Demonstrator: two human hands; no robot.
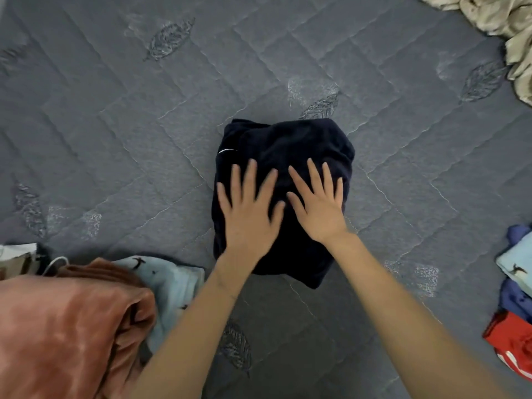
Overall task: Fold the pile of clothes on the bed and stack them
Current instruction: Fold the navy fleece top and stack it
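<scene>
Filling the whole view: grey quilted bed cover (115, 116) stitched with leaf shapes.

At lower left, one crumpled rust-pink velvety garment (63, 335), lying over one pale blue cloth with small dark prints (175, 289).

At the middle of the bed, one dark navy garment (288, 139), folded into a thick squarish bundle, with a short white mark near its left edge.

In the top right corner, one bunched beige satin fabric (501, 21).

At the right edge, one small stack of folded clothes (515, 300), well apart from the navy bundle; three colours showing: pale blue, blue and red.

Two bare forearms reaching up from the bottom edge. Left hand (247, 214) and right hand (319, 208) side by side, palms down on the navy bundle's near half, fingers straight and spread, thumbs close together. Nothing gripped: flat pressing only. Slight blur on the fingertips.
</scene>
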